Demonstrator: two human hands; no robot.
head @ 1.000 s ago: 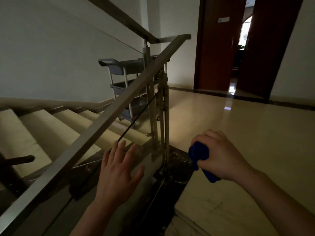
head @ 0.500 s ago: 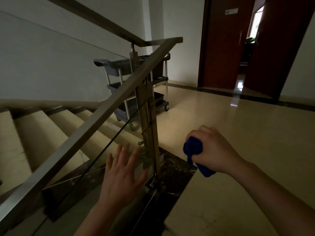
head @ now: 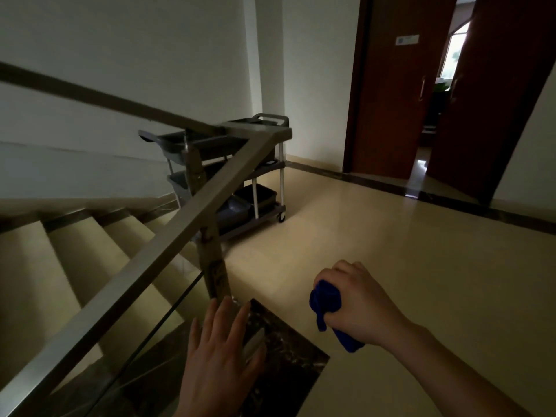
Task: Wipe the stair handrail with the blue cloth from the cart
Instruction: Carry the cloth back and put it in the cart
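Note:
A flat metal stair handrail point(head: 168, 239) slopes from the lower left up to a corner at the landing. My right hand point(head: 361, 305) is clenched around a bunched blue cloth point(head: 328, 302), held over the floor to the right of the rail and apart from it. My left hand point(head: 222, 353) hangs flat with fingers spread, just right of the glass panel below the rail, holding nothing. The grey three-shelf cart point(head: 264, 179) stands on the landing behind the rail's upper end.
Beige steps point(head: 69, 260) descend on the left behind the glass panel point(head: 144, 338). A metal post point(head: 210, 254) supports the rail. Dark marble edging point(head: 285, 350) lies by my left hand. Glossy beige floor point(head: 421, 266) spreads right toward dark red doors point(head: 391, 85), one ajar.
The view has risen and shifted right, so the rail sits lower and further left. Both hands keep their poses; the right hand still grips the cloth.

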